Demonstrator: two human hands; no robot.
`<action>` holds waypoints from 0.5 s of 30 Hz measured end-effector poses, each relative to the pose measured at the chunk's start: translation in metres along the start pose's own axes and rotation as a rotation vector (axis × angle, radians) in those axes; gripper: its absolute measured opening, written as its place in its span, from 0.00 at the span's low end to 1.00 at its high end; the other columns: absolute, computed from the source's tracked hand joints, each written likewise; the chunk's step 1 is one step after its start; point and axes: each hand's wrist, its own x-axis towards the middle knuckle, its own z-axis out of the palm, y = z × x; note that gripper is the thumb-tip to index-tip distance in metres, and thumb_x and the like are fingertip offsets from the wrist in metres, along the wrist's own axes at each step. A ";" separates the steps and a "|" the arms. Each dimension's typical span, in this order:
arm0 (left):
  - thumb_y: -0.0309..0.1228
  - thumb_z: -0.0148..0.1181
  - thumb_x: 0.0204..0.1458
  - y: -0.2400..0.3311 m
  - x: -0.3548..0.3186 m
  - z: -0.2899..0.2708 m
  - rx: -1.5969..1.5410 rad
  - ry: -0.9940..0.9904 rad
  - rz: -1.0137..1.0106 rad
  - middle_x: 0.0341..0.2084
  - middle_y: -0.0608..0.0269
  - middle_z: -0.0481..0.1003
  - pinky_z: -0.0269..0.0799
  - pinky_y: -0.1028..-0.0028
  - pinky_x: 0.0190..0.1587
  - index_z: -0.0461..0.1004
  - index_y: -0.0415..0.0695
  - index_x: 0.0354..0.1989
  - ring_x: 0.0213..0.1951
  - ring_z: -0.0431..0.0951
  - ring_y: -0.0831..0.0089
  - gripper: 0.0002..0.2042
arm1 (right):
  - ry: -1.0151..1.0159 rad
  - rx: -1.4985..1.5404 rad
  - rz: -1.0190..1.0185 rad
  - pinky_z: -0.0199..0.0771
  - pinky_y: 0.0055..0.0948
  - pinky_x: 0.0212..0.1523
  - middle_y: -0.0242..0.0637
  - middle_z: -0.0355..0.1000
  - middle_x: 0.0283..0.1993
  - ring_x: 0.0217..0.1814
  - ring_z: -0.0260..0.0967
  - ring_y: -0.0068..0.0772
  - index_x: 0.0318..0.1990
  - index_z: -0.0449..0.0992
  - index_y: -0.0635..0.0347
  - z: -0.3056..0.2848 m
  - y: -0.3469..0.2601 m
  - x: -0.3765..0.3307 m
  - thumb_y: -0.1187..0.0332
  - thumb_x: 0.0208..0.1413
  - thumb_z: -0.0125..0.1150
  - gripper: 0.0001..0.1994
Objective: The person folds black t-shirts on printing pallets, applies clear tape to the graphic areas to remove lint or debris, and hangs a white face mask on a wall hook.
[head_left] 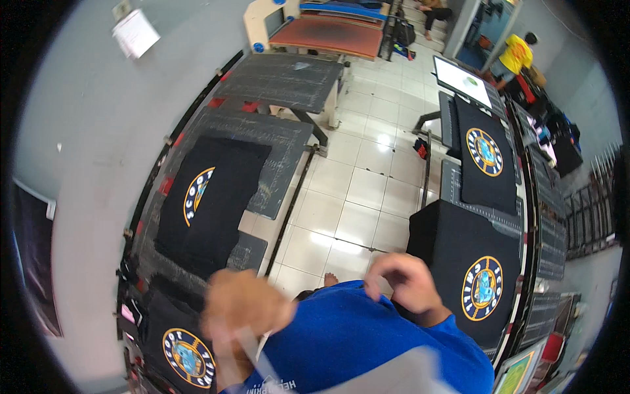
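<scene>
My left hand (246, 305) is smeared by motion, in front of my blue shirt and close to the left row of boards. A pale, blurred strip (251, 349) shows just below it; whether the hand holds it I cannot tell. My right hand (408, 284) is raised at the right of my body, its fingers loosely bent and nothing seen between them. Nearest to it lies a black T-shirt (433, 240) with a round orange, white and blue print. Below and left of my left hand is another printed black T-shirt (157, 358).
A folded-looking black T-shirt (216, 236) lies on the left boards, another black T-shirt (485, 190) on the right. A framed white screen (462, 80) rests at the far right. A press machine (328, 36) stands beyond a dark board (282, 79). A person in yellow (516, 56) bends far right.
</scene>
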 end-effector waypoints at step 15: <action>0.39 0.60 0.64 -0.102 0.061 -0.055 0.527 -0.260 -0.723 0.37 0.58 0.76 0.71 0.67 0.50 0.71 0.39 0.62 0.41 0.77 0.68 0.23 | 0.766 -0.183 -0.980 0.69 0.32 0.32 0.38 0.65 0.31 0.28 0.63 0.34 0.36 0.69 0.63 -0.130 -0.081 -0.169 0.75 0.63 0.54 0.03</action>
